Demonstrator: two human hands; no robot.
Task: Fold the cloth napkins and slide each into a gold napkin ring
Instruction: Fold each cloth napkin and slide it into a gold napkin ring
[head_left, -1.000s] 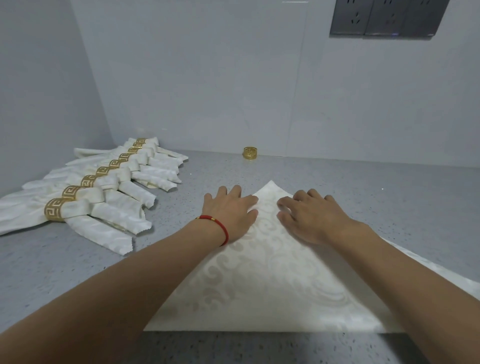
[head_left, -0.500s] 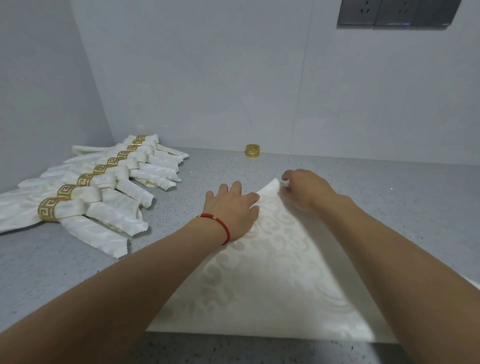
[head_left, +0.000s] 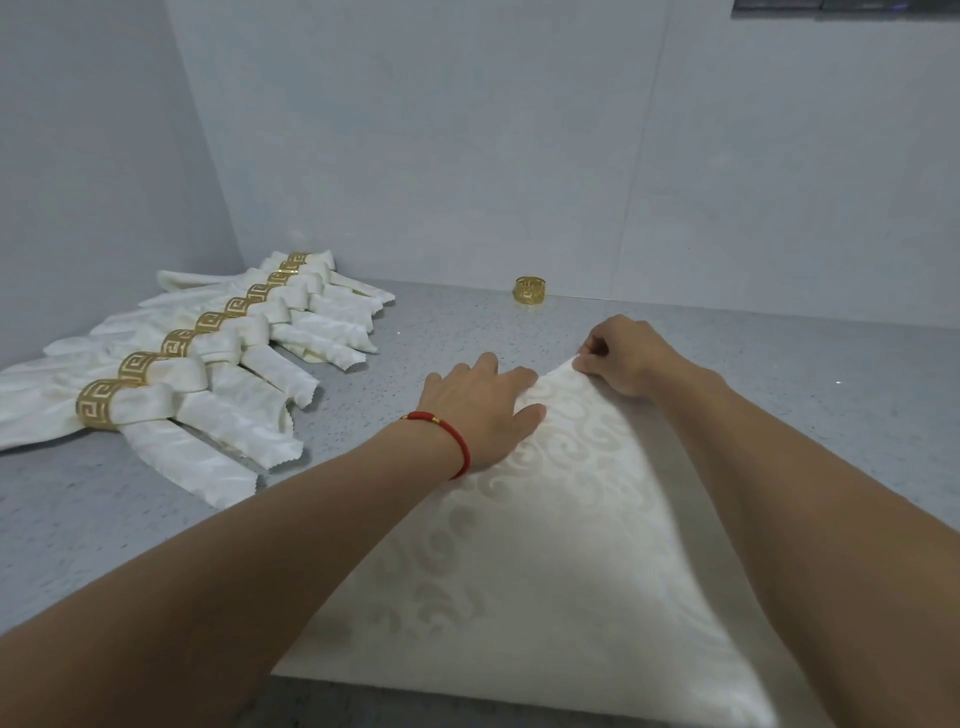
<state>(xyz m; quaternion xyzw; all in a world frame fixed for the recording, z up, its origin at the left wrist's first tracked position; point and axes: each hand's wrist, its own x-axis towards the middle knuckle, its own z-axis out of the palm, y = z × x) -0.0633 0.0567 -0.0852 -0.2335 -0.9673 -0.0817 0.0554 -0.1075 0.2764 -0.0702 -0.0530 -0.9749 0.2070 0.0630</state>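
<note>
A cream patterned cloth napkin (head_left: 545, 545) lies folded into a triangle on the grey counter, its tip pointing away from me. My left hand (head_left: 483, 405), with a red bracelet at the wrist, presses flat on the cloth just left of the tip. My right hand (head_left: 623, 356) pinches the tip of the napkin and holds it slightly raised. A loose gold napkin ring (head_left: 530, 292) stands against the back wall, beyond both hands.
Several folded napkins in gold rings (head_left: 208, 364) lie in a row at the left, reaching into the corner. The grey speckled counter (head_left: 779, 364) meets white walls at the back and left. Dark wall sockets (head_left: 841, 6) show at the top right.
My right hand went from lying flat on the cloth to pinching the napkin's tip and lifting it a little. My left hand stayed pressed in place. The camera tilted down slightly.
</note>
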